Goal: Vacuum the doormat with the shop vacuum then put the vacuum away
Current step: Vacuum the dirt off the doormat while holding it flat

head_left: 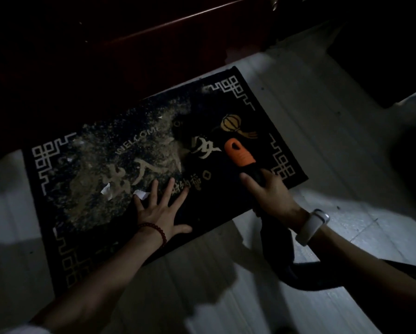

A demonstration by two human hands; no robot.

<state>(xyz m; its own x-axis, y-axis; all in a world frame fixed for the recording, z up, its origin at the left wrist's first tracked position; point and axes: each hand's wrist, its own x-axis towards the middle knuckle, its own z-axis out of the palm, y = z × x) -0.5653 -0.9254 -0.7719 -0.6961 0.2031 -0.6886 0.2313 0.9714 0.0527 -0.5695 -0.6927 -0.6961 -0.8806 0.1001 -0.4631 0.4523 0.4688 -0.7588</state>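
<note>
A black doormat (248,109) with a pale key-pattern border, "WELCOME" lettering and a lantern design lies on the floor. Sandy dirt (120,150) and white paper scraps (105,189) cover its left half; the right half looks dark. My left hand (160,210) presses flat on the mat's near edge, fingers spread. My right hand (267,191) grips the black vacuum hose behind its orange nozzle (239,151), whose tip rests on the mat beside the dirt's edge. The black hose (281,251) curves down and off to the right. The vacuum body is out of view.
The pale tiled floor (226,292) surrounds the mat. A dark red wooden door or cabinet (154,32) stands directly behind the mat's far edge. A dark object (383,56) sits at the upper right. The scene is dimly lit.
</note>
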